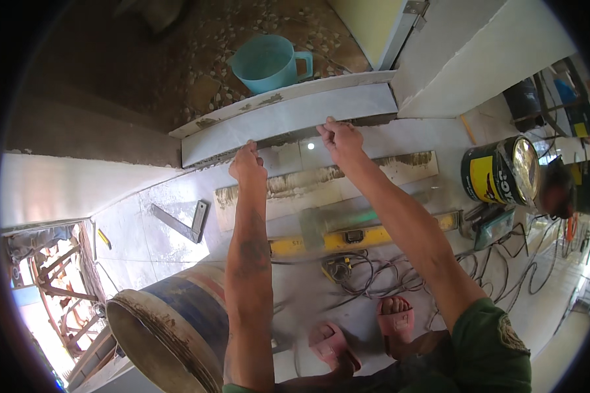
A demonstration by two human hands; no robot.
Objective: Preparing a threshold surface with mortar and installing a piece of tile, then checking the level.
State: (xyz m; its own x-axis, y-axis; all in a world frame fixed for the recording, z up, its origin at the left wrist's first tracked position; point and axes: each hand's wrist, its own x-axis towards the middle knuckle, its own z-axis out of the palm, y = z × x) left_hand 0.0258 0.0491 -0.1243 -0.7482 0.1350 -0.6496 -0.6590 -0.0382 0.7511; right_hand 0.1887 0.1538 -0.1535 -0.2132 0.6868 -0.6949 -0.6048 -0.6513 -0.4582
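Observation:
A long pale tile strip (288, 122) lies across the doorway sill, with mortar showing under its front edge. My left hand (248, 164) pinches that front edge left of the middle, fingers closed. Further right, my right hand (342, 140) has its fingers closed on the same edge, thumb on top. Behind the strip stands an upright tile edge (347, 80) smeared with mortar. Another tile strip (400, 171), crusted with mortar along one side, rests on the floor beneath my forearms.
Beyond the sill sits a light-blue plastic mug (263, 64). On the floor are a metal square (185, 224), a yellow spirit level (308, 245), a tape measure (336, 269) and tangled cables (413, 278). A large bucket (167, 321) lies at lower left; a black-and-yellow pail (488, 173) stands right.

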